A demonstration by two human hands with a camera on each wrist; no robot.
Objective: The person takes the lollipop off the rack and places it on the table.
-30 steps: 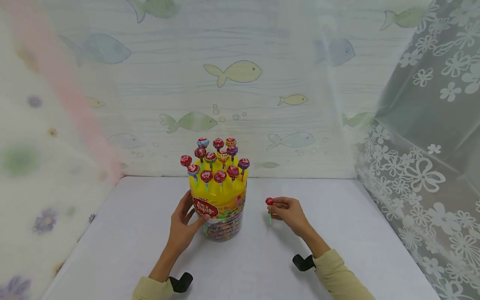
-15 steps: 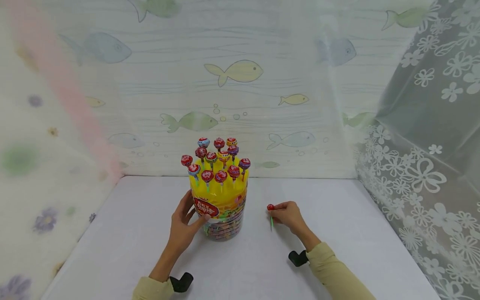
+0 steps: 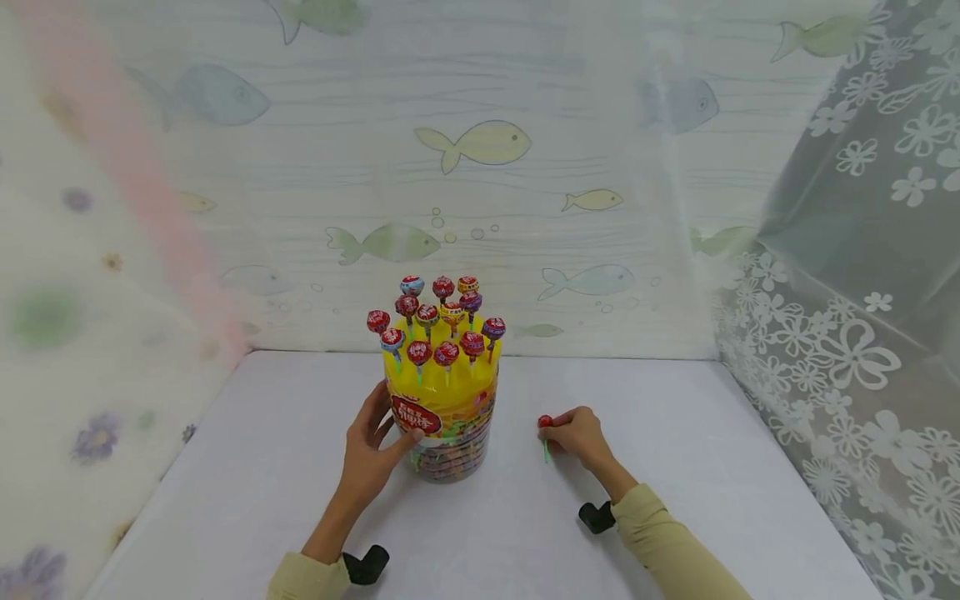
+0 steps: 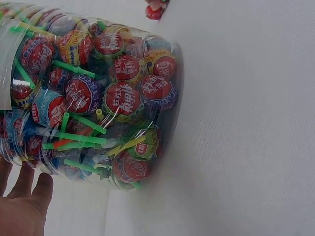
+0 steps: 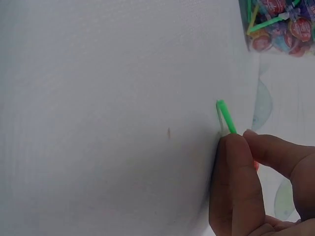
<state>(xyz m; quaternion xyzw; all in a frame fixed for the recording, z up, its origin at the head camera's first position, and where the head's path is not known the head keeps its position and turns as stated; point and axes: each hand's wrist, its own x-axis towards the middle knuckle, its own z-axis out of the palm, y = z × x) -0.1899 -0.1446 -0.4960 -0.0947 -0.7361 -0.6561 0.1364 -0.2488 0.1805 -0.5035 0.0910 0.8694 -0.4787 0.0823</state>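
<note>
Within table [image 3: 487, 533] edges, left grip [image 3: 372, 454] holds a tub [image 3: 459, 417]; across a gap, right grip [image 3: 581, 437] pinches a lollipop [image 3: 545, 421].

Light was soft and diffuse, a faint shadow fell on the table [image 5: 98, 108] beside the right hand's fingers [image 5: 243, 184], both wrist views looked dimmer and greyer, the cloth [image 3: 45, 400] well left of the fingers was blurred
</note>
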